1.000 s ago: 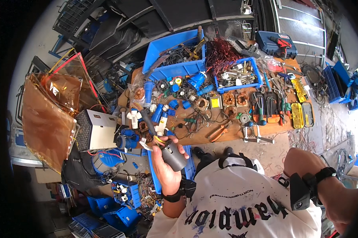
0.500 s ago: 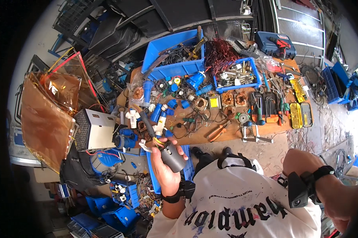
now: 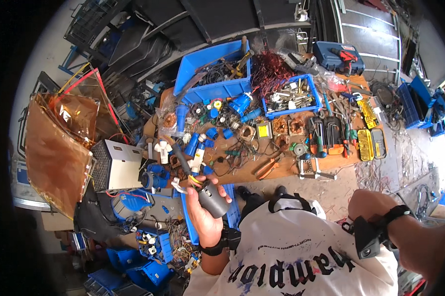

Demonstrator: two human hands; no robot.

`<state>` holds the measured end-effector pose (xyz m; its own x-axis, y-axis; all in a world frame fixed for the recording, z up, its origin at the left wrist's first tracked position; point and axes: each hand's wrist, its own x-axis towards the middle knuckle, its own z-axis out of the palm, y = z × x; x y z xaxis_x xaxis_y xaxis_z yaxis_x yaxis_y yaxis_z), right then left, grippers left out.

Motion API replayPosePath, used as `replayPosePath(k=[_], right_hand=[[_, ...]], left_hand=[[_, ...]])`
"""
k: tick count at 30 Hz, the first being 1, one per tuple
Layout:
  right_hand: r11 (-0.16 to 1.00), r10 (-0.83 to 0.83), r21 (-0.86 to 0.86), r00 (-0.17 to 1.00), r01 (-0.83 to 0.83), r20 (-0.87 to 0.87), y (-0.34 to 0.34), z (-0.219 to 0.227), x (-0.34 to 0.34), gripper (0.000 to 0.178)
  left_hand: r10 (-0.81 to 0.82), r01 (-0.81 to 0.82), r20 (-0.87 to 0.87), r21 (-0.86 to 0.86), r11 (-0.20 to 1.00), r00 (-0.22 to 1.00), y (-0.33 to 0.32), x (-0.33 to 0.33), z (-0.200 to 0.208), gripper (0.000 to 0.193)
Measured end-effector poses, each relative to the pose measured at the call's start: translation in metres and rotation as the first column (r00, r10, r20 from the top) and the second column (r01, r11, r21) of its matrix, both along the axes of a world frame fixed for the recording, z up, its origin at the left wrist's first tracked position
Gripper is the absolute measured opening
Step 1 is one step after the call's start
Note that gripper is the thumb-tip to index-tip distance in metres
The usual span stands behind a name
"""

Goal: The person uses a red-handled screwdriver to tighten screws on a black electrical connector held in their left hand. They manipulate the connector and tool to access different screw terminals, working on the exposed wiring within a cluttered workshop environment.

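My left hand (image 3: 203, 217) is closed round a dark grey cylinder (image 3: 214, 200), held in front of the bench edge with the fingers wrapped about its side. Yellowish wires (image 3: 196, 180) come out of its upper end and run to a thick black cable (image 3: 181, 158) that slants up over the bench. A small white plastic piece (image 3: 178, 185) shows beside the thumb. On the right, my right hand (image 3: 370, 203) is bent at the wrist, away from the bench; its fingers are hidden. Both wrists wear black straps with small devices.
The wooden bench (image 3: 281, 170) carries a large blue bin (image 3: 212, 92) of wires and tools, a blue tray (image 3: 313, 104) of metal parts, hex keys (image 3: 334, 129), orange-handled pliers (image 3: 268, 167) and a drill (image 3: 348, 58). A white-sided box (image 3: 124, 164) and blue crates stand left.
The whole view has shifted slightly. My left hand keeps hold of the grey cylinder in nearly the same place, and my right arm has barely moved.
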<state>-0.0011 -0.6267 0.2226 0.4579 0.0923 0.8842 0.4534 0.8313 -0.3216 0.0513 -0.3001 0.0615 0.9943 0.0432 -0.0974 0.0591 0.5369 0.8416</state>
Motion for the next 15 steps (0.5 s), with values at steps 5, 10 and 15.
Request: replayPosePath(k=[5,10,15], right_hand=[[0.980,0.147,0.152,0.980,-0.126,-0.131,-0.003,-0.019,0.014,0.039],[0.989,-0.054,0.030,0.549,0.142,-0.834,0.043,-0.089,0.022,0.032],[0.431,-0.752,-0.902,0.551,-0.004,-0.362,0.063,-0.128,0.015,0.032]], left_hand=[[-0.014,0.013,0.013,0.017,1.000,1.000,-0.001,0.002,0.001,0.039],[-0.037,0.035,-0.020,-0.108,0.993,0.999,0.005,0.004,0.000,0.040],[-0.104,0.099,-0.012,-0.219,0.971,0.994,0.005,0.009,0.007,0.042]])
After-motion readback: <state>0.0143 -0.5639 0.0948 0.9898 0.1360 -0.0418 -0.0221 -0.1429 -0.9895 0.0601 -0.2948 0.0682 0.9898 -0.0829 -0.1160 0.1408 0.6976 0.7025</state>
